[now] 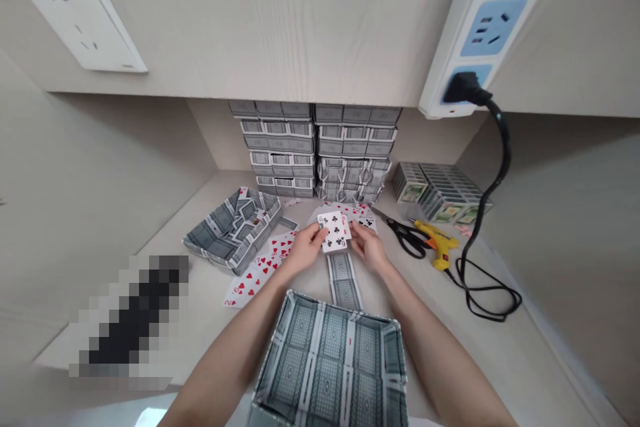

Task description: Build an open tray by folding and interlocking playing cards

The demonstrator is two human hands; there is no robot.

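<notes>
My left hand (306, 247) grips the left edge of a small stack of playing cards (334, 232), a six of clubs facing up. At the stack's right side, my right hand (369, 245) has its thumb and fingers on a card with red print that juts out from it. Face-down patterned cards (344, 280) lie in a strip below my hands. Nearest to me, between my forearms, is a box made of cards (327, 360). Red-suited cards (255, 277) are fanned out left of my left hand.
A card tray (235, 230) holding loose cards sits at the left. Stacked card boxes (283, 163) stand at the back. Black scissors (407, 235), a yellow glue gun (440, 243) with its cable, and packed card decks (445, 190) are on the right.
</notes>
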